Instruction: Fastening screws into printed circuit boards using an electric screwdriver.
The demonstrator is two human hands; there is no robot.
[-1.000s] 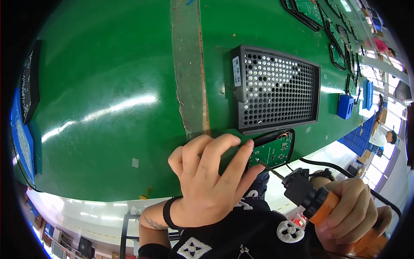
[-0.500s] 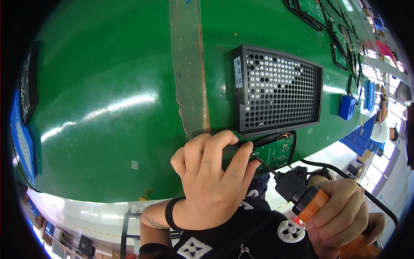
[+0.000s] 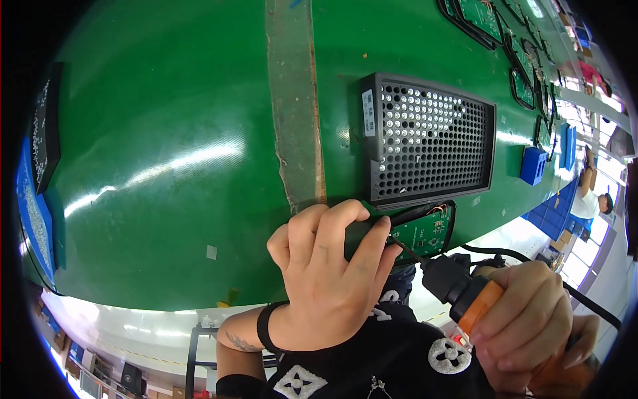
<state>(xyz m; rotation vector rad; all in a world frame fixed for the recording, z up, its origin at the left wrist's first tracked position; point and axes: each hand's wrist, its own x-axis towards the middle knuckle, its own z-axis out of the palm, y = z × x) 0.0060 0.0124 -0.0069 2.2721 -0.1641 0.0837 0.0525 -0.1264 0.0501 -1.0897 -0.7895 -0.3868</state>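
A green circuit board (image 3: 425,233) in a black housing lies at the near edge of the table. My left hand (image 3: 329,282) is curled over the left end of this board, its fingers bent and pressing it; what lies under the palm is hidden. In my right hand (image 3: 525,319), the fingers wrap round an orange and black electric screwdriver (image 3: 484,304). The driver slants up and left, and its thin bit reaches the board's left side, close to my left thumb and index fingertip. A small red light glows on the driver's body.
Just beyond the board sits a black tray (image 3: 374,149) of round holes, partly filled with screws. A small blue block (image 3: 533,166) stands to its right. More housed boards (image 3: 482,18) lie far right. A black bin (image 3: 46,126) and blue tray (image 3: 33,206) stand far left.
The view has shifted slightly. My right hand and the screwdriver's body have moved a little to the right, while the bit stays at the same spot on the board. My left hand keeps its pose.
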